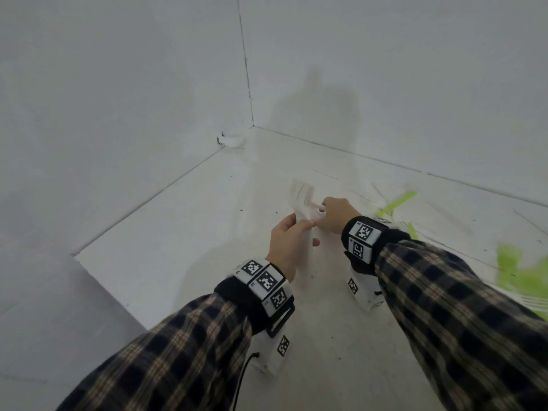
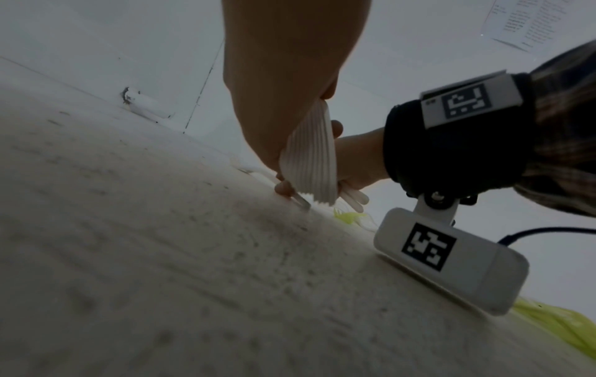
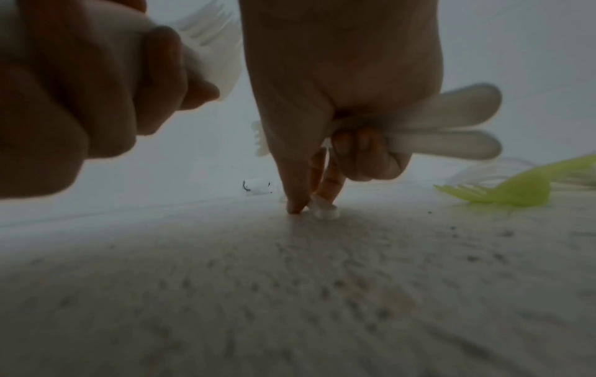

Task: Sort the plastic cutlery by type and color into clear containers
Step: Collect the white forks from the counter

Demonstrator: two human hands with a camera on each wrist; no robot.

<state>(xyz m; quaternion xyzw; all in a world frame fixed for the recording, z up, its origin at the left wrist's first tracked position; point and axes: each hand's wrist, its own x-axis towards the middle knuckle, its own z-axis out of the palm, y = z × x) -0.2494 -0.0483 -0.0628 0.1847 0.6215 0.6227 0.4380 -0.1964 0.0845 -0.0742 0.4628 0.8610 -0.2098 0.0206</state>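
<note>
Pinching with thumb and fingers, the left hand (image 1: pixel 286 241) holds a thick stack of white forks (image 1: pixel 302 200) by the handles, the long axis of the bundle running from the palm toward about 12 o'clock in the head view, tines fanned at the far end. Just beside it, at roughly 2 o'clock from that grip, the right hand (image 1: pixel 336 215) curls its lower fingers round a few white handles (image 3: pixel 451 127) that stick out toward 3 o'clock in the right wrist view, while its index finger (image 3: pixel 295 183) points straight down and touches the white table (image 1: pixel 178 232) next to one more white piece (image 3: pixel 325 210) standing against its fingertips. Which kind of cutlery that piece is cannot be told.

Judging from this, the coming move is the right hand lifting that piece and passing its white pieces to the left bundle, a short travel toward 8 o'clock, handles aligned with the stack.

Green forks (image 1: pixel 397 201) lie farther out at 3 o'clock, nearer the right hand. No clear container shows.
</note>
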